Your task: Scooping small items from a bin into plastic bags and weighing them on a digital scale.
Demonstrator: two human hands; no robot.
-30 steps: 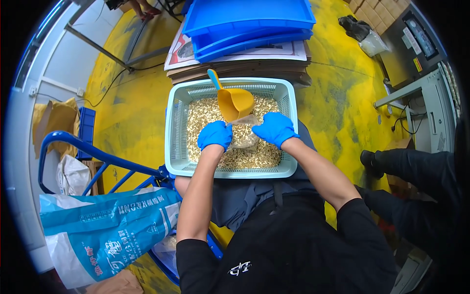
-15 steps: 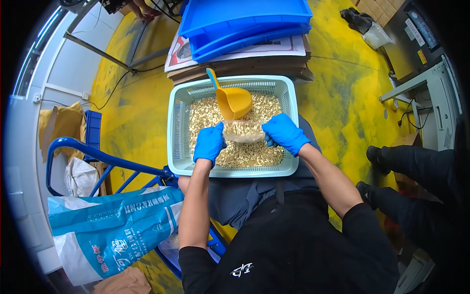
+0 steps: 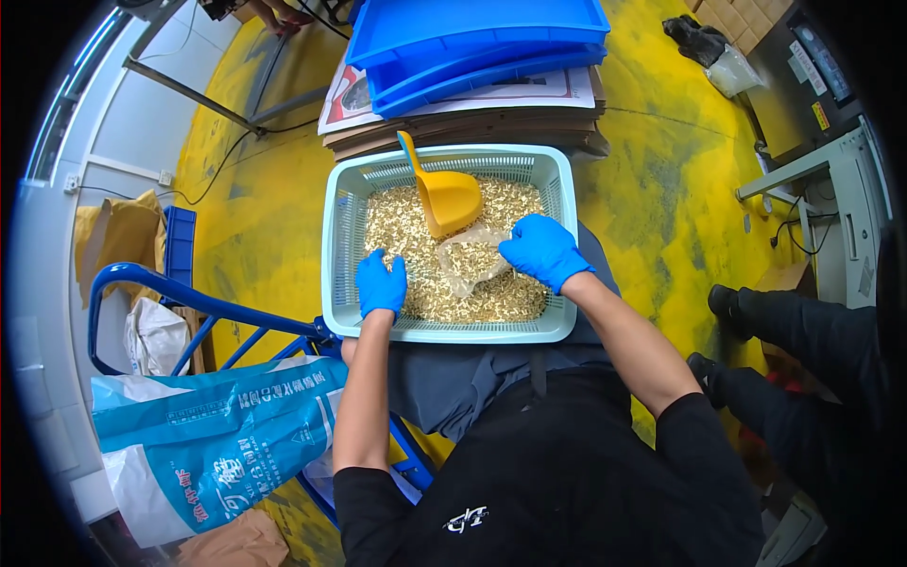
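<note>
Now filling step | right hand (image 3: 543,248) grasps clear bag (image 3: 470,257) over small pieces in basket (image 3: 342,236) | left hand (image 3: 381,283) released, resting on pieces | scoop (image 3: 446,197) lies far side | next likely needs scoop lifted.

- The blue trays (image 3: 477,33) at the top centre are cut off by the frame's edge.
- The right hand (image 3: 542,249) hides part of the clear bag (image 3: 468,260).
- The sack (image 3: 203,439) at the lower left hides the cart's (image 3: 189,302) base.
</note>
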